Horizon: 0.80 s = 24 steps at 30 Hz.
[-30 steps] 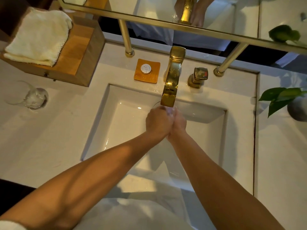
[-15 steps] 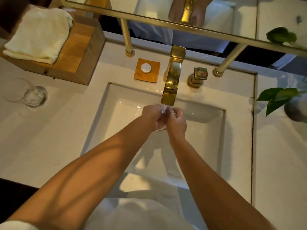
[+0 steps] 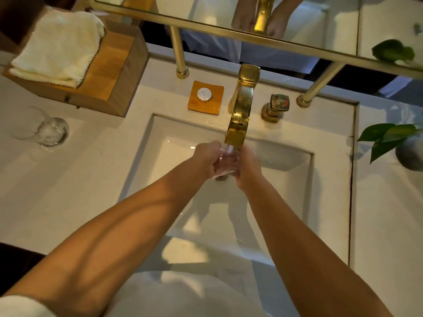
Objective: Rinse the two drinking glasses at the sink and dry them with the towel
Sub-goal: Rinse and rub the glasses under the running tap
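Head view is looking down on me holding a drinking glass [image 3: 225, 162] between both hands, at the middle of the frame, just under the spout of the gold faucet [image 3: 241, 106] and over the white sink [image 3: 160, 156]. My left hand [image 3: 206, 160] is wrapping around the glass from the left with the fingers curled on it, and my right hand [image 3: 248, 167] is pressing against it from the right, so both are clamped on the same glass. A thin stream of water is falling from the spout into it. The second glass [image 3: 49, 131] is lying on its side on the white counter [image 3: 68, 191] at the left edge of the frame, well apart from my hands. The towel [image 3: 57, 46] is sitting folded on a wooden box [image 3: 109, 76] in the upper left. A small orange dish [image 3: 214, 92] is resting just left of the faucet, and the gold handle [image 3: 275, 107] is standing just right of it. Green leaves [image 3: 386, 136] are showing at the right edge.
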Tool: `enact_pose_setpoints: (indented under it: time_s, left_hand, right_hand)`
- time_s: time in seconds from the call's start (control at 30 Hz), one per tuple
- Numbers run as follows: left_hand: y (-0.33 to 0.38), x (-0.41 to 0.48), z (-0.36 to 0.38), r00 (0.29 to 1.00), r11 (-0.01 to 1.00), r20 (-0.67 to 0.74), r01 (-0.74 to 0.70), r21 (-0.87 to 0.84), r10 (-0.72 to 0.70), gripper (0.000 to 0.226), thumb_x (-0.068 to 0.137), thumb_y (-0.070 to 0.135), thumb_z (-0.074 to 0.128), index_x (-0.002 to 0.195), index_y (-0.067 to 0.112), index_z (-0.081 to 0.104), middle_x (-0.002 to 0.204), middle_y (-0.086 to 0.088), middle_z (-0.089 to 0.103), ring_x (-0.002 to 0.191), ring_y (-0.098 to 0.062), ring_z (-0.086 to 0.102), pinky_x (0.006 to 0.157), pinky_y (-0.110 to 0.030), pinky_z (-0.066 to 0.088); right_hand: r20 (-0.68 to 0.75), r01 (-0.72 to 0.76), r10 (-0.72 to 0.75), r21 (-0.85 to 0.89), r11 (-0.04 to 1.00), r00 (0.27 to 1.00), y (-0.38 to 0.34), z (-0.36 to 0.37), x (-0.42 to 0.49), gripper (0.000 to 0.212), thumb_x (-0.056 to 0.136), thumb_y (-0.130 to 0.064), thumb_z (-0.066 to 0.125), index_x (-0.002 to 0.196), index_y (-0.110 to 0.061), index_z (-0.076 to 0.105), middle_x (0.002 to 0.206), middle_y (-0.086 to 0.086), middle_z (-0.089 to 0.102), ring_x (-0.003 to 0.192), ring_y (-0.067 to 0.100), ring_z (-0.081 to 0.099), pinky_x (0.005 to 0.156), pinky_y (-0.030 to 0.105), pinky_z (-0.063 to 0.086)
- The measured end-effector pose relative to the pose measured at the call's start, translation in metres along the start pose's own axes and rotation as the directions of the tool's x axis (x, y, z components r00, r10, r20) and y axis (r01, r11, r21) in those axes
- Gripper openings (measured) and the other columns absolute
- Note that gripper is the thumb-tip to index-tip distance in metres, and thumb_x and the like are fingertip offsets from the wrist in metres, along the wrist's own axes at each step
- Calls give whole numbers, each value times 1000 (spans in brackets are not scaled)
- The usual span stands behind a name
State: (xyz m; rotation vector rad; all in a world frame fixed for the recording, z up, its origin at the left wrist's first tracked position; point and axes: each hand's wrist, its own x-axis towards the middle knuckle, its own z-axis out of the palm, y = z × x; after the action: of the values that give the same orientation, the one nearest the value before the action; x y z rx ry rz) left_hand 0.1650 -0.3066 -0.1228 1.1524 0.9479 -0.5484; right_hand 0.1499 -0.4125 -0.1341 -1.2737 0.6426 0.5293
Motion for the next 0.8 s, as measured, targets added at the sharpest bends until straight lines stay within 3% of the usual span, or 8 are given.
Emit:
enact_pose_setpoints:
  time_s: [0.1, 0.2, 0.33, 0.4, 0.5, 0.6, 0.7, 0.8]
  left_hand:
    - [1, -4, 4, 995, 984, 53, 90, -157, -83, 12, 93, 0, 55, 96, 2, 67, 73, -13, 69, 54, -21, 67, 48, -30, 55]
    - [-13, -19, 9, 928, 860, 11, -350, 372, 373, 20, 93, 21, 62, 85, 5, 70, 76, -10, 72, 69, -26, 70, 59, -37, 57]
    - [-30, -14, -30, 274, -382, 746, -722, 577, 607, 51, 102, 45, 34, 83, 15, 69, 70, -3, 65, 56, -15, 57, 52, -27, 41]
    - [-24, -19, -28, 317, -307, 734, -756, 578, 601, 50, 102, 44, 36, 84, 15, 73, 68, -4, 68, 55, -15, 60, 54, -25, 41]
    - [-12, -25, -1, 839, 535, 177, -475, 698, 514, 29, 97, 23, 59, 73, 11, 69, 63, -5, 65, 58, -18, 60, 57, -28, 48]
    - [4, -25, 6, 1000, 992, 0, -20, 124, 20, 20, 89, -2, 58, 71, 3, 64, 54, -9, 61, 51, -23, 58, 44, -25, 47]
    - [-4, -25, 9, 980, 954, 84, -195, 227, 180, 24, 95, 10, 59, 73, 3, 65, 69, -15, 67, 66, -29, 68, 55, -35, 55]
    - [-33, -23, -8, 512, -7, 499, -693, 721, 699, 40, 101, 37, 48, 79, 12, 70, 69, -5, 69, 59, -18, 65, 52, -32, 46]
  right_hand:
    - [-62, 291, -319, -276, 916, 946, 6, 5, -4, 26, 79, -34, 62, 99, -20, 70, 98, 11, 73, 97, 32, 71, 84, 48, 60]
    - [-116, 18, -28, -92, 996, 993, -6, 1, 0, 22, 95, -33, 58, 86, -15, 65, 87, 12, 71, 85, 30, 72, 72, 44, 63]
    - [174, -493, 483, 13, 870, 858, -26, -13, -4, 40, 101, -44, 47, 90, -8, 62, 62, 4, 60, 45, 12, 52, 38, 22, 48]
    - [201, -479, 458, 71, 875, 866, -19, -14, -8, 37, 100, -41, 49, 93, -8, 64, 66, 7, 60, 55, 13, 54, 53, 28, 57]
    - [182, -281, 254, 142, 949, 950, -6, -9, -15, 33, 103, -30, 48, 83, -9, 62, 69, 10, 62, 62, 17, 65, 70, 41, 62]
    - [-3, 57, -58, -117, 992, 998, 7, -3, -19, 9, 102, -29, 54, 101, -31, 63, 103, 11, 70, 87, 28, 74, 65, 46, 63]
    - [-27, 94, -98, -131, 987, 995, 1, -4, -20, 10, 102, -30, 55, 97, -34, 62, 106, 11, 70, 89, 30, 72, 67, 46, 63]
    - [34, -275, 275, -4, 961, 961, -17, -13, -17, 34, 101, -41, 50, 97, -12, 66, 85, 11, 70, 76, 23, 66, 65, 34, 56]
